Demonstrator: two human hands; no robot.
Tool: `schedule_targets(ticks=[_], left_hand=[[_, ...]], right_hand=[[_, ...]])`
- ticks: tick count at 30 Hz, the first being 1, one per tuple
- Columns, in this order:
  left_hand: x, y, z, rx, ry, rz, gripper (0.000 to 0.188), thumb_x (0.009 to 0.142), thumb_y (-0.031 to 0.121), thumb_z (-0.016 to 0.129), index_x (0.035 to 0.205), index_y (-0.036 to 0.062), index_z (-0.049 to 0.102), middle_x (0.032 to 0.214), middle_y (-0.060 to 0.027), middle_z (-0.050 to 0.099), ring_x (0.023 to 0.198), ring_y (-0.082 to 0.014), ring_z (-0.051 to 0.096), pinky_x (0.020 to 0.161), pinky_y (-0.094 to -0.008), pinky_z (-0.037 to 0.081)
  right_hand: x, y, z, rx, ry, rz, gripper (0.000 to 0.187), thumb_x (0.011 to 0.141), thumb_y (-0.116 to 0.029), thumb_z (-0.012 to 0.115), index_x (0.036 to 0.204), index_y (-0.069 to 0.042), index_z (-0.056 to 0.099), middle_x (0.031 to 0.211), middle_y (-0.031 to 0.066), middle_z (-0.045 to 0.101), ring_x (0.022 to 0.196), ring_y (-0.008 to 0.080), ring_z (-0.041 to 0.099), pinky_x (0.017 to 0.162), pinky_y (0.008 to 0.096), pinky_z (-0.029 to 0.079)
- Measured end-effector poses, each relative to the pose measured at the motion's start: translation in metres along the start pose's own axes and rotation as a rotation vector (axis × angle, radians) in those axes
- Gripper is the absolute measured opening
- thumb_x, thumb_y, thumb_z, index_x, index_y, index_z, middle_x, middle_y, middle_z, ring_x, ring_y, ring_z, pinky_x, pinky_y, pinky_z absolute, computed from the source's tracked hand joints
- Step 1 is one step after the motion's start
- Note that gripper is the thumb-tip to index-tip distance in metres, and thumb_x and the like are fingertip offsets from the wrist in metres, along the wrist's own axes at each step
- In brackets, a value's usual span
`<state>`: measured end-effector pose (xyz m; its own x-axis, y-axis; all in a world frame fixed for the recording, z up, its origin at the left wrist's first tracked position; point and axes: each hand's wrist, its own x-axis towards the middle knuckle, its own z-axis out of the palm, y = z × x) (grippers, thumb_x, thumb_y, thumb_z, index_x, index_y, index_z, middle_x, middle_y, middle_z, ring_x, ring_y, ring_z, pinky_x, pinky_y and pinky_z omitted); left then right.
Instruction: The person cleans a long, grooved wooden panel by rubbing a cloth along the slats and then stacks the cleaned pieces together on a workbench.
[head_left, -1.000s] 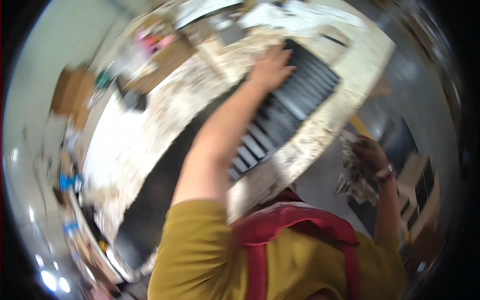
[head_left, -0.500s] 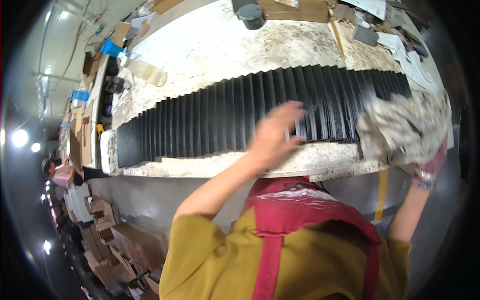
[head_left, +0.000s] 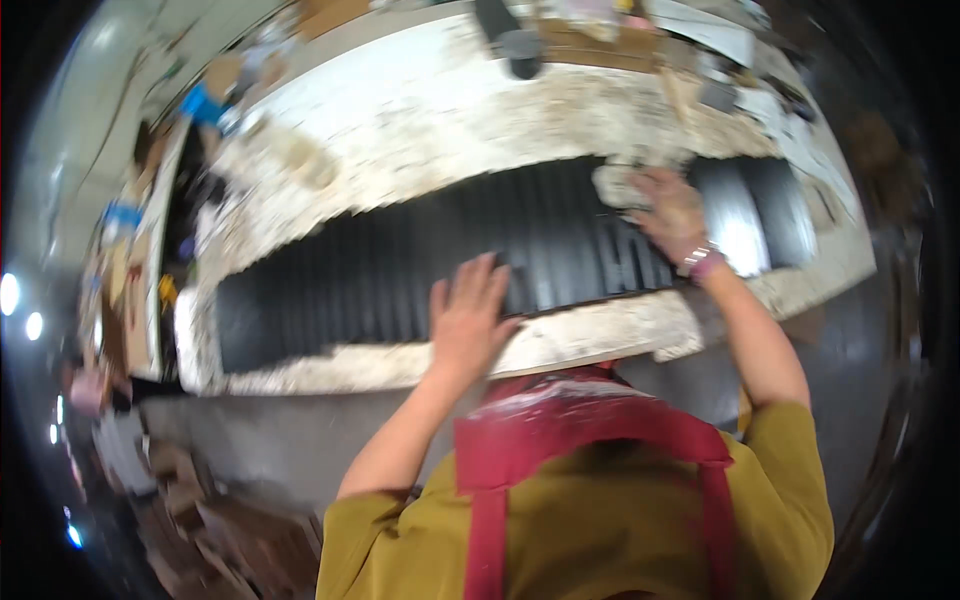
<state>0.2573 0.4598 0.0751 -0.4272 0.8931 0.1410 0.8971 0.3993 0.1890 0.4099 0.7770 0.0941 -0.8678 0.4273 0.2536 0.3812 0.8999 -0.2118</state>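
Observation:
A long black pleated bellows cover [head_left: 400, 270] lies across the white, stained workbench in front of me. My left hand [head_left: 468, 310] rests on its near edge around the middle, fingers spread and holding nothing. Farther right, my right hand [head_left: 670, 210] grips a crumpled, stained whitish rag [head_left: 625, 185] and presses it on the bellows near its far edge. To the right of that hand the folds are stretched out into smooth, shiny panels. The picture is smeared by motion, so fine detail of the pleats is lost.
The stained bench top [head_left: 420, 120] stretches beyond the bellows. A dark round object [head_left: 522, 50] and a cardboard box [head_left: 600, 48] stand at the back. A clear bottle [head_left: 305, 165] lies at the left. Cardboard boxes [head_left: 265, 540] are piled on the floor at lower left.
My right hand has brought the rag from the bench's right end leftward onto the bellows. My left hand has shifted left and settled flat. The right-hand folds are now spread out; the view has shifted.

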Motion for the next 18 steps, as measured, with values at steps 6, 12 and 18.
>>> schedule_targets(ticks=[6,12,18], left_hand=[[-0.009,0.006,-0.004,-0.099,0.051,0.042,0.085,0.074,0.05,0.074,0.144,0.0138,0.041,0.154,-0.0134,0.032,0.141,-0.0367,0.03,0.108,-0.0619,0.025],[0.041,0.088,0.025,-0.189,0.194,0.453,0.087,0.068,0.048,0.078,0.14,0.0115,0.045,0.152,-0.0172,0.034,0.139,-0.0347,0.034,0.106,-0.0562,0.034],[0.065,0.104,0.077,0.001,0.328,0.452,0.044,0.086,0.027,0.06,0.126,0.0117,0.056,0.144,-0.0122,0.044,0.132,-0.0312,0.044,0.102,-0.0567,0.039]], right_hand=[[0.009,0.015,0.011,0.069,0.021,-0.092,0.052,0.077,-0.011,0.069,0.128,-0.017,0.058,0.119,0.0148,0.058,0.11,0.0367,0.055,0.095,0.0425,0.045],[0.011,0.032,0.023,0.05,-0.027,-0.066,0.054,0.081,-0.012,0.069,0.133,-0.02,0.054,0.126,0.0153,0.054,0.118,0.0358,0.051,0.099,0.0413,0.043],[-0.001,0.034,0.006,0.134,-0.114,-0.095,0.053,0.079,-0.006,0.069,0.129,-0.016,0.056,0.129,0.0169,0.054,0.121,0.0366,0.049,0.102,0.0411,0.041]])
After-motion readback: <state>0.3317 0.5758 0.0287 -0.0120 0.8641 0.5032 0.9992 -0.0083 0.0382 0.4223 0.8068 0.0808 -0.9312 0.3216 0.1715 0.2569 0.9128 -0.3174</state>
